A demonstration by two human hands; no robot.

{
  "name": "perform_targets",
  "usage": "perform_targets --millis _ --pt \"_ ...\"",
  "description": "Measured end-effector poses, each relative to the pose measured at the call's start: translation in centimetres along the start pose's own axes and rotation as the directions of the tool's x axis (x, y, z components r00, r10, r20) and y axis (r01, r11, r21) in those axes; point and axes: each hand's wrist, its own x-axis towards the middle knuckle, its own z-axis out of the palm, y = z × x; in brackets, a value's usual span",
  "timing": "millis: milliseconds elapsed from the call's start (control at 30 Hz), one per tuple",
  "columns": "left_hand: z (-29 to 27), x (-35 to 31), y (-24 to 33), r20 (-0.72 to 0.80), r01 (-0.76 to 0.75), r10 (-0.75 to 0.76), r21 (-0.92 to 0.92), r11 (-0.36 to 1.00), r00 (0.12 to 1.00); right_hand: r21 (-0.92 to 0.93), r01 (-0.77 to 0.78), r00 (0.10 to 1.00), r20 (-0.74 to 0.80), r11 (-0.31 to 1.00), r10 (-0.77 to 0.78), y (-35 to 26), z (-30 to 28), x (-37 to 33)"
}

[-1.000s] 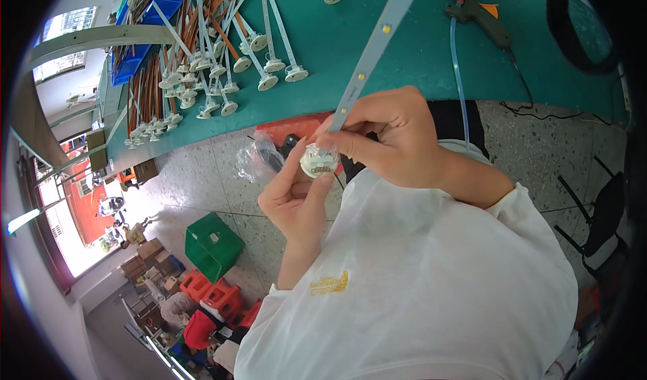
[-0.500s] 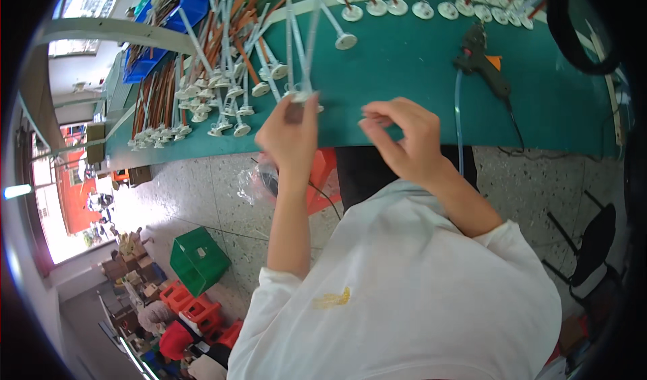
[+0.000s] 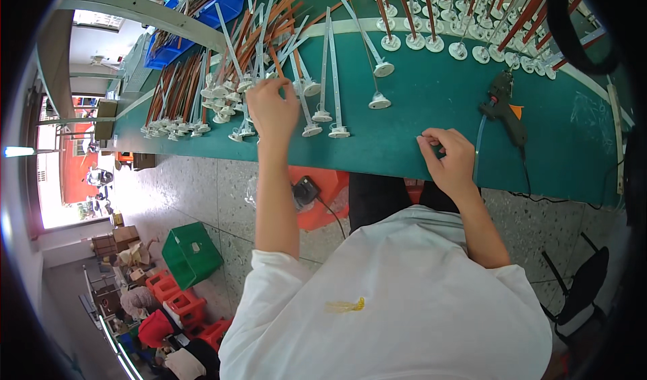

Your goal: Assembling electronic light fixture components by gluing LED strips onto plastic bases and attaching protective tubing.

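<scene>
My left hand (image 3: pixel 273 110) is at the right side of a heap of brown and pale sticks with round white bases (image 3: pixel 226 93). Its fingers curl together against the heap, and whatever lies between the fingertips is hidden. Right of it, several pale sticks with white bases (image 3: pixel 339 131) stand or lean on the green table (image 3: pixel 411 124). Two more white-based sticks (image 3: pixel 379 101) are a little farther right. Over the table's near edge hovers my right hand (image 3: pixel 450 159), thumb and forefinger pinched; anything held there is too small to make out.
A dark glue gun (image 3: pixel 502 107) with a cord lies at the right. Behind it stand rows of brown sticks on white discs (image 3: pixel 458 51). A blue bin (image 3: pixel 226 6) of sticks is at the far left. A red stool (image 3: pixel 330 194) stands below the table edge.
My left hand has let go of a pale stick and moved left to the heap. Another white-based stick now stands right of it. My right hand has moved right, its fingers drawn together.
</scene>
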Motion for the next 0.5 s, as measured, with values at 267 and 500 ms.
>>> perform_targets --millis 267,500 --pt "-0.6 2.3 0.3 0.382 0.060 -0.146 0.229 0.972 0.913 -0.077 0.051 0.998 0.023 0.996 -0.050 0.4 0.2 -0.1" --pt "0.5 1.2 -2.6 0.375 0.050 -0.059 0.034 0.998 0.925 -0.085 0.079 0.997 0.032 0.993 -0.077 0.3 0.1 -0.1"
